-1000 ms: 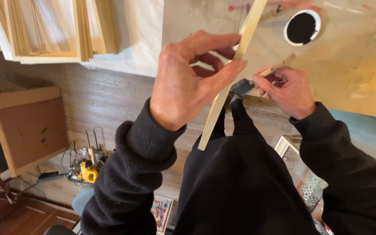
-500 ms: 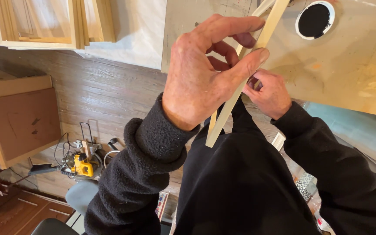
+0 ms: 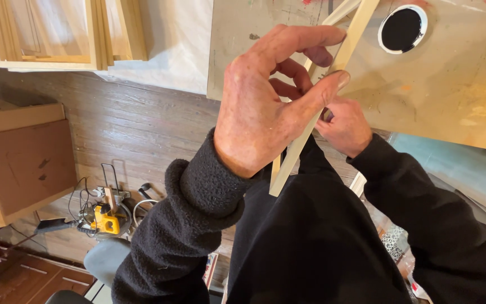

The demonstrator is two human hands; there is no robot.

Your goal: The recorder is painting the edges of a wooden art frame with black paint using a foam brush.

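Observation:
My left hand (image 3: 265, 107) fills the middle of the head view and grips a long pale wooden strip (image 3: 351, 42) between thumb and fingers. The strip runs from the upper right down toward my dark jacket. A second thin strip (image 3: 333, 16) shows just behind it near the top. My right hand (image 3: 345, 126) sits lower and behind the strip, fingers curled against it; my left hand hides what it holds. Both sleeves are black fleece.
A paint-stained work board (image 3: 457, 84) with a round black hole (image 3: 402, 28) lies ahead. Wooden frames (image 3: 57, 31) are stacked at top left on white sheeting. On the plank floor stand a cardboard box (image 3: 23, 163) and a yellow power saw (image 3: 105, 217).
My left hand has risen closer to the camera with the strip. My right hand has slid in behind the strip, and the dark object it held a second ago is hidden.

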